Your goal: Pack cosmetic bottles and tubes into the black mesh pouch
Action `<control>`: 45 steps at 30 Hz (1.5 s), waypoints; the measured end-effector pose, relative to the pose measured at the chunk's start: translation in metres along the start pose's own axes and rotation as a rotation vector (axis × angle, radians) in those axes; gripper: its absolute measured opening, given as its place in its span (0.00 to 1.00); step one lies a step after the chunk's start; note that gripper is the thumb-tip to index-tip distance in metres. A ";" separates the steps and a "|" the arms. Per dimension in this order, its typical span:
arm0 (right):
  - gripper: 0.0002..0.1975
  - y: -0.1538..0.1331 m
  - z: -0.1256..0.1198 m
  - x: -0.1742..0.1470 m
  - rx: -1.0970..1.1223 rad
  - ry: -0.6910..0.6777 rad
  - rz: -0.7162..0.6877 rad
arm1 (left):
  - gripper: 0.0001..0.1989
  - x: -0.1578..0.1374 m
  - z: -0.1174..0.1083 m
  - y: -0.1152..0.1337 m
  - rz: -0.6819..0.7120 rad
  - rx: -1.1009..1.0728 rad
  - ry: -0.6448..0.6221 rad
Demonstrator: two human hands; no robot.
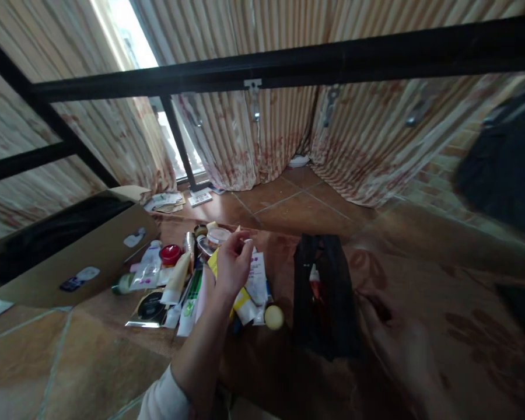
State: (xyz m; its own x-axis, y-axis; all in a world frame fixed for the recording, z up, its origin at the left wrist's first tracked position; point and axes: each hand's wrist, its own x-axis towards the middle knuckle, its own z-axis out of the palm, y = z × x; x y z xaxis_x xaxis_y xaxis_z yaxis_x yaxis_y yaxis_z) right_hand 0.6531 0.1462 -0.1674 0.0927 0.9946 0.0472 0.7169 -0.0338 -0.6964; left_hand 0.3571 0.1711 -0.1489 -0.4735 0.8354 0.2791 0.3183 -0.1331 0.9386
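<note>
My left hand is over a pile of toiletries, its thumb and fingers pinched together. A small pale bit shows at the fingertips, too small to name. Around it lie a beige tube, a green and white tube, a yellow and white tube, a red-lidded jar and a clear round container. A round cream-coloured cap lies near my wrist. To the right, a black bag stands open with a reddish bottle inside. Beside its right edge is my right hand, blurred and dark; whether it touches the bag is unclear.
On the left stands a cardboard box with black plastic inside. Papers lie behind it on the tiled floor. A brown patterned cloth spreads under the things. A dark metal bar crosses before the curtains.
</note>
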 end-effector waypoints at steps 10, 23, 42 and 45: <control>0.23 -0.013 0.006 0.002 -0.041 -0.038 0.060 | 0.11 0.000 -0.002 -0.012 0.005 0.025 -0.050; 0.24 -0.028 0.013 0.008 -0.008 0.023 0.096 | 0.11 -0.006 0.006 -0.007 0.088 0.041 -0.050; 0.22 -0.030 0.012 0.007 -0.034 0.054 0.087 | 0.10 -0.019 0.017 0.001 0.200 0.161 -0.203; 0.23 -0.032 0.011 0.005 -0.015 0.048 0.094 | 0.10 -0.020 0.018 -0.001 0.205 0.169 -0.215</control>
State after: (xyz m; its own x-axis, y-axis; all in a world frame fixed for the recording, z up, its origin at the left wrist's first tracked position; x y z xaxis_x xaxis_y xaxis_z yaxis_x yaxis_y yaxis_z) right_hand 0.6227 0.1536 -0.1527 0.1928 0.9811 0.0169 0.7139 -0.1285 -0.6884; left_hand 0.3808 0.1646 -0.1592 -0.2068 0.8961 0.3926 0.5289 -0.2352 0.8154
